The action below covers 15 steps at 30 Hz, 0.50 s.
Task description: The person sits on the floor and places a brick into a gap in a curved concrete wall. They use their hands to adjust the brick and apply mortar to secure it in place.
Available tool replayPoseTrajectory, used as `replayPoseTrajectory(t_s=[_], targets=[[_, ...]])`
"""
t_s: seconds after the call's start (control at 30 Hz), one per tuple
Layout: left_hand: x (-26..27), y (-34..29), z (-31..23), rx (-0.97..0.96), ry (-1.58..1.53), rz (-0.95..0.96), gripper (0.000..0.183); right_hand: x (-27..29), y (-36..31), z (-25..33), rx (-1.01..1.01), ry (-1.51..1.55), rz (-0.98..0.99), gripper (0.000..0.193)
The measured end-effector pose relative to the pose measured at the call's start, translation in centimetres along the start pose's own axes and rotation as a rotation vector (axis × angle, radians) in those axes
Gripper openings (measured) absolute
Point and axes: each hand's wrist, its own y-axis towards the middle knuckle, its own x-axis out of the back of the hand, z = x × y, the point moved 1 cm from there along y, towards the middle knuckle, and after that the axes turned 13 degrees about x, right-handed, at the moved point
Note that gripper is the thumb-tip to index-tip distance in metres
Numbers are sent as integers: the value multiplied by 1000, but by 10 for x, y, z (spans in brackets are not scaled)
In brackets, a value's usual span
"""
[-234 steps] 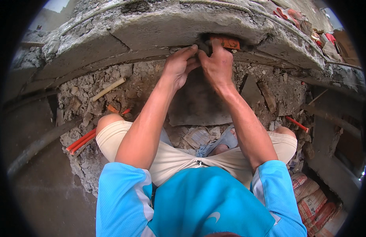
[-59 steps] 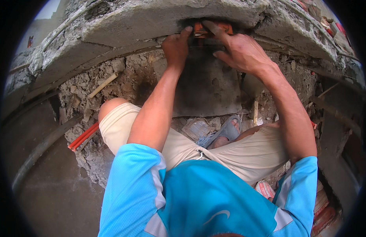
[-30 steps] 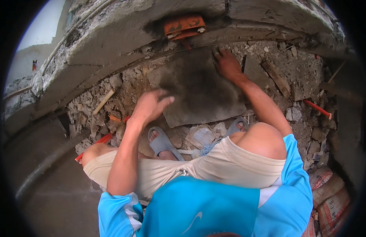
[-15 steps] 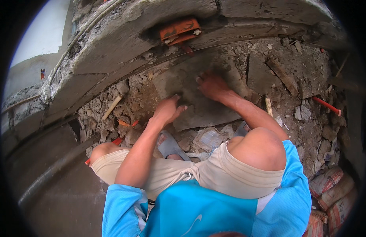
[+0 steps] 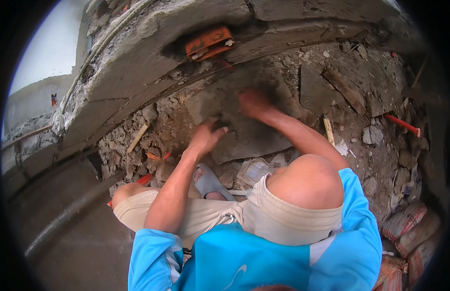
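A flat grey slab (image 5: 264,143) lies on the rubble in front of my feet, with dark, damp-looking patches over its middle. My left hand (image 5: 207,137) rests by the slab's left part, thumb and fingers apart, holding nothing that I can see. Over the slab's upper middle is my right hand (image 5: 254,104), fingers curled in and closed. A dark blur covers its fingertips, so whatever they hold, if anything, cannot be made out. An orange metal-like box form (image 5: 209,43) sits in the concrete edge beyond the hands.
A thick concrete beam (image 5: 133,72) curves across the far side. Wood pieces (image 5: 344,91), a red pipe (image 5: 402,124) and broken stones lie to the right. Filled sacks (image 5: 404,220) are stacked at the lower right. My sandalled foot (image 5: 210,183) is close to the slab.
My right hand has shifted slightly left, its fingers more tucked in. The left hand stays nearly in place. The view has turned a little, and my right knee hides the right sandal.
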Motion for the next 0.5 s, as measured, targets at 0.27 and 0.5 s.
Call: replayPoseTrajectory(t_s=[0.27, 0.5], targets=[[-11, 14, -1, 41, -86, -54, 76, 13, -23, 6, 15, 136, -108, 41], [-15, 27, -4, 96, -296, 53, 88, -9, -40, -11, -194, 897, -286, 42]])
